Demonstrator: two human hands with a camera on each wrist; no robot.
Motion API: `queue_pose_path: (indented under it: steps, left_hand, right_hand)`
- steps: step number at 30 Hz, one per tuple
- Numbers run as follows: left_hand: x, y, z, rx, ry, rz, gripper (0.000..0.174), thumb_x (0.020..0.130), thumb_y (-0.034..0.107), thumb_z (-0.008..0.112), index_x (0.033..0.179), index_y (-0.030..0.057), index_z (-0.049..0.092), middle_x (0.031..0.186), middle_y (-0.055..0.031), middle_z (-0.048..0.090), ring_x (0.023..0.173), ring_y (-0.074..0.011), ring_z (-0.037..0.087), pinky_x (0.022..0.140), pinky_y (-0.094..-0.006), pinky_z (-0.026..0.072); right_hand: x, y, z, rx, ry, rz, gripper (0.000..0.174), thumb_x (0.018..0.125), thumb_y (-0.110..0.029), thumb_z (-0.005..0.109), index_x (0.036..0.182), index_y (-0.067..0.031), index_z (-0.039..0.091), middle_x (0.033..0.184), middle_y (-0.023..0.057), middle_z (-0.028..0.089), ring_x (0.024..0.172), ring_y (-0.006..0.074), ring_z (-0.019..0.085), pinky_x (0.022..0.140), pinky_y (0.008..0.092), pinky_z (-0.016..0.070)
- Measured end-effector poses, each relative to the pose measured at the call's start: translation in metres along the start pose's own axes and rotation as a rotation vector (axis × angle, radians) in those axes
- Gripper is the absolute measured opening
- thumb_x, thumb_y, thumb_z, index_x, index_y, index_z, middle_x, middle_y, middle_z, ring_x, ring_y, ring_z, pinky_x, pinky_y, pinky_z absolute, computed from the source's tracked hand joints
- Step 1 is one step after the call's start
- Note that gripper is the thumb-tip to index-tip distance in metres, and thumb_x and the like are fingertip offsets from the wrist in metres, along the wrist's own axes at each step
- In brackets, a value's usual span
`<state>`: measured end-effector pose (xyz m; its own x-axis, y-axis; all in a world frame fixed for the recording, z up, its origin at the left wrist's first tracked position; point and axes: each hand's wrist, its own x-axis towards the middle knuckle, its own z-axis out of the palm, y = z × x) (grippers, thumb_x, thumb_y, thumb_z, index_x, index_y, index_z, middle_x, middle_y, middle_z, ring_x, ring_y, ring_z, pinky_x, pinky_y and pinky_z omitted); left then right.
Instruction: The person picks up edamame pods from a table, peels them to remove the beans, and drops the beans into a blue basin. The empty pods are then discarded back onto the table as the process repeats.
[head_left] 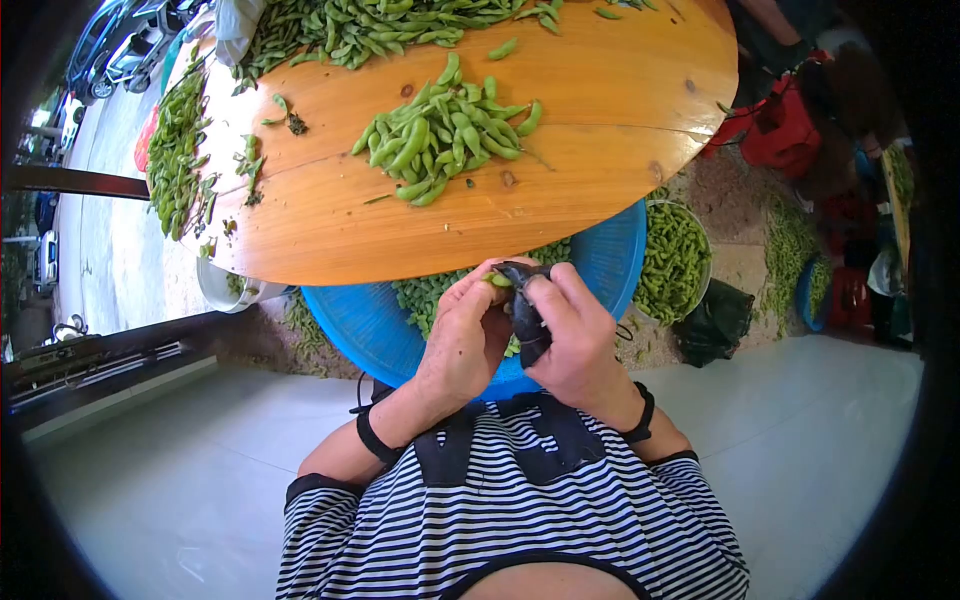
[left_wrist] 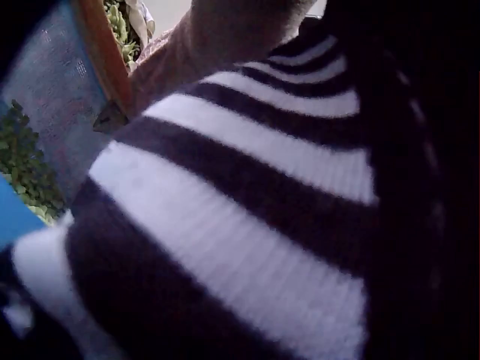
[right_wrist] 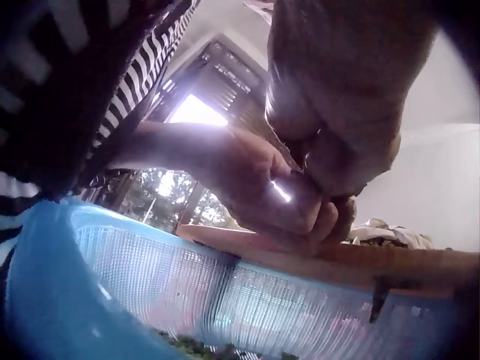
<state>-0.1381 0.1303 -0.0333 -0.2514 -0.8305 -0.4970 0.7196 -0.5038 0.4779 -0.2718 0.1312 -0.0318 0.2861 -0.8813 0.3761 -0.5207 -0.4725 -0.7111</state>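
Note:
In the head view, the left hand [head_left: 462, 335] pinches a green pod [head_left: 497, 279] between thumb and fingers above a blue tub [head_left: 365, 335]. Close against it, the right hand [head_left: 583, 345] has its fingers curled round a black object [head_left: 530, 325], whose upper end meets the pod; its exact kind is unclear. From below, the right wrist view shows the left hand [right_wrist: 262, 184] touching the right hand [right_wrist: 337, 97], with the pod hidden. Striped shirt cloth [left_wrist: 225, 195] fills most of the left wrist view.
A pile of green pods [head_left: 440, 135] lies on the wooden table [head_left: 600, 100], whose curved edge overhangs the tub. More pods cover its back and left. Right of the tub stands a pale bucket of pods [head_left: 672, 262], beside a dark green bag [head_left: 715, 322]. Another pale container [head_left: 225, 288] is at left.

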Motion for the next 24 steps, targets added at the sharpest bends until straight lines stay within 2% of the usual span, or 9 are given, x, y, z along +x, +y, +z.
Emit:
queue_pose_path:
  steps: [4, 7, 10, 11, 13, 16, 21, 23, 24]
  left_hand:
    - [-0.001, 0.001, -0.023, 0.2, -0.084, -0.002, 0.023, 0.1, 0.01, 0.043, 0.112, -0.0012, 0.058, 0.093, -0.0056, 0.063, 0.073, -0.0113, 0.055, 0.062, -0.0251, 0.0443]
    - [-0.002, 0.009, -0.024, 0.321, -0.186, -0.049, 0.022, 0.101, 0.014, 0.044, 0.11, -0.0009, 0.059, 0.09, -0.0062, 0.063, 0.069, -0.0116, 0.053, 0.056, -0.024, 0.0402]
    - [-0.002, 0.012, -0.015, 0.347, -0.135, -0.089, 0.022, 0.101, 0.015, 0.045, 0.102, -0.0014, 0.06, 0.085, -0.0051, 0.062, 0.064, -0.0099, 0.05, 0.053, -0.0215, 0.0364]
    - [-0.002, 0.012, -0.014, 0.349, -0.087, -0.108, 0.022, 0.1, 0.013, 0.046, 0.097, -0.002, 0.061, 0.083, -0.0041, 0.061, 0.062, -0.0089, 0.05, 0.052, -0.0203, 0.0365]
    - [0.001, 0.008, -0.021, 0.299, -0.095, -0.094, 0.02, 0.098, 0.011, 0.046, 0.096, -0.0022, 0.061, 0.083, -0.0048, 0.062, 0.063, -0.0091, 0.05, 0.053, -0.0206, 0.0368]
    - [0.003, -0.001, -0.025, 0.205, -0.065, -0.075, 0.018, 0.092, 0.005, 0.045, 0.094, -0.0023, 0.062, 0.084, -0.0061, 0.062, 0.065, -0.0092, 0.051, 0.056, -0.0207, 0.0377]
    - [0.004, -0.004, -0.032, 0.118, -0.048, -0.101, 0.017, 0.091, 0.001, 0.047, 0.098, -0.0008, 0.063, 0.094, -0.0058, 0.065, 0.08, -0.0146, 0.059, 0.07, -0.0266, 0.0487]
    - [0.002, 0.003, -0.027, 0.62, -0.168, 0.043, 0.02, 0.091, 0.001, 0.049, 0.105, -0.003, 0.063, 0.101, -0.0081, 0.066, 0.093, -0.0208, 0.063, 0.082, -0.0325, 0.0516]
    - [0.0, 0.008, -0.028, 0.62, -0.163, 0.052, 0.02, 0.091, 0.001, 0.049, 0.105, -0.003, 0.063, 0.101, -0.0081, 0.066, 0.093, -0.0208, 0.063, 0.082, -0.0325, 0.0516]
  right_hand:
    - [0.008, 0.015, -0.019, 0.165, -0.062, 0.112, 0.034, 0.068, 0.008, 0.065, 0.101, 0.0015, 0.061, 0.081, 0.0095, 0.058, 0.069, 0.0237, 0.062, 0.054, 0.0273, 0.0473]
    - [0.009, 0.024, -0.031, 0.832, -0.275, 0.698, 0.017, 0.077, 0.004, 0.067, 0.092, 0.0024, 0.062, 0.067, -0.0028, 0.056, 0.06, 0.0067, 0.051, 0.054, 0.0246, 0.0427]
    - [0.003, 0.037, -0.029, 1.109, -0.266, 0.816, 0.018, 0.075, 0.005, 0.066, 0.093, 0.003, 0.061, 0.069, 0.0025, 0.057, 0.059, 0.0124, 0.052, 0.055, 0.0264, 0.0432]
    - [0.003, 0.034, -0.026, 1.11, -0.267, 0.817, 0.018, 0.075, 0.005, 0.066, 0.093, 0.003, 0.061, 0.069, 0.0025, 0.057, 0.059, 0.0124, 0.052, 0.055, 0.0264, 0.0432]
    - [0.005, 0.021, -0.016, 0.343, -0.09, 0.26, 0.019, 0.074, 0.006, 0.063, 0.093, 0.0036, 0.06, 0.072, 0.0092, 0.054, 0.06, 0.0202, 0.053, 0.056, 0.0293, 0.0429]
    - [0.005, 0.014, -0.014, 0.291, -0.06, 0.232, 0.022, 0.072, 0.006, 0.063, 0.094, 0.0038, 0.059, 0.075, 0.0138, 0.051, 0.063, 0.0265, 0.054, 0.058, 0.0318, 0.0427]
    - [-0.002, 0.023, -0.021, 0.381, -0.081, 0.299, 0.025, 0.069, 0.004, 0.063, 0.094, 0.0023, 0.059, 0.075, 0.011, 0.051, 0.064, 0.0233, 0.052, 0.059, 0.0307, 0.0417]
    - [-0.009, 0.031, -0.043, 0.341, -0.048, 0.44, 0.022, 0.069, -0.001, 0.062, 0.091, 0.0007, 0.059, 0.075, 0.0082, 0.052, 0.065, 0.0194, 0.052, 0.06, 0.0286, 0.0413]
    - [-0.013, 0.036, -0.058, 0.306, 0.001, 0.518, 0.022, 0.069, -0.006, 0.062, 0.09, -0.0002, 0.059, 0.076, 0.007, 0.054, 0.067, 0.0158, 0.053, 0.062, 0.0269, 0.0418]
